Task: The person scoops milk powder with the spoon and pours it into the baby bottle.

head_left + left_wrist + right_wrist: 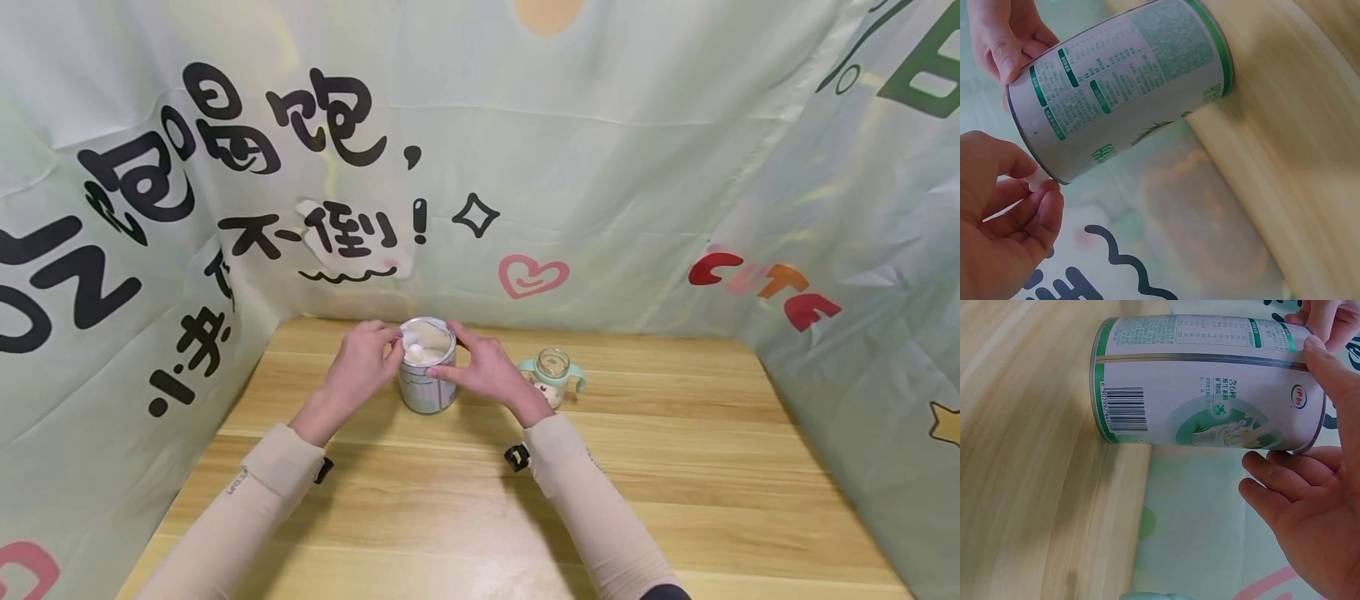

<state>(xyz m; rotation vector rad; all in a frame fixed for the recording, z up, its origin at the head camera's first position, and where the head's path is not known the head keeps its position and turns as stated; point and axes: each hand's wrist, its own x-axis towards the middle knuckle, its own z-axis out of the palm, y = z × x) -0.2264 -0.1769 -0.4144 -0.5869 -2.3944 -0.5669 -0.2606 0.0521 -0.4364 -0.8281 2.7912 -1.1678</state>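
An open white and green milk powder can [427,390] stands upright on the wooden table, pale powder and a small white object showing inside its mouth. At its left rim my left hand [362,360] pinches a small white piece [1037,180]; most of that piece is hidden by the fingers. My right hand [489,367] grips the can near the top from the right, thumb on the near side and fingers round the far side. In the right wrist view the can's barcode [1125,409] and printed label face the camera.
A baby bottle [552,375] with mint-green handles and an uncovered mouth stands right of the can, partly behind my right wrist. Printed fabric [630,183] surrounds the wooden table [675,467] at the back and sides.
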